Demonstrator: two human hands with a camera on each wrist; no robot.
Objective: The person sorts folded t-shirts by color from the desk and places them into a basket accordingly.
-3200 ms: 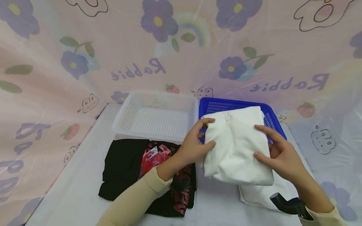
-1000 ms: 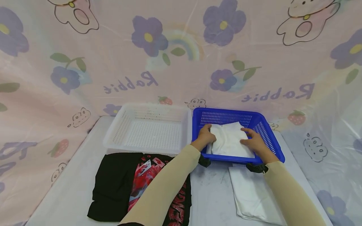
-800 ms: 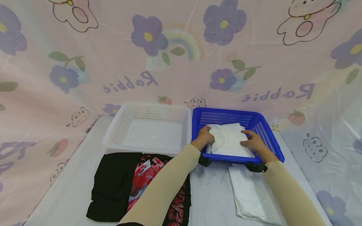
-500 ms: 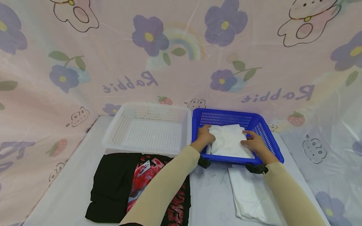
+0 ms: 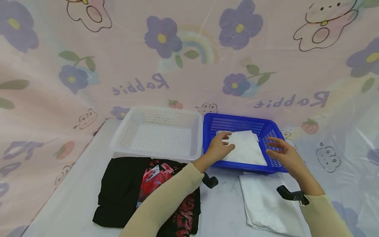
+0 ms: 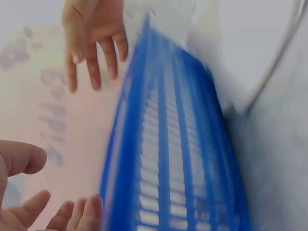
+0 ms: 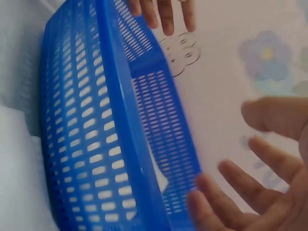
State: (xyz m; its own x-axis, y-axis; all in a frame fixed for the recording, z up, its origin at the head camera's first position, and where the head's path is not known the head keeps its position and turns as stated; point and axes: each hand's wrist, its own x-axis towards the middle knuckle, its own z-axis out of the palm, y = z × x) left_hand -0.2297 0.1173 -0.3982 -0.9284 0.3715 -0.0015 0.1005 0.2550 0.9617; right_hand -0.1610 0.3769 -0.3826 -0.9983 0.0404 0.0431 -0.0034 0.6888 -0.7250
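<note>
Both hands hover with fingers spread and empty, left hand (image 5: 220, 149) and right hand (image 5: 282, 153), flanking the folded white garment (image 5: 245, 149) lying flat inside the blue basket (image 5: 237, 120), apparently set down there.

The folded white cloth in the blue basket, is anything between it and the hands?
Nothing visible: the folded white cloth lies uncovered in the blue plastic basket, with the left hand and right hand open just above it.
</note>
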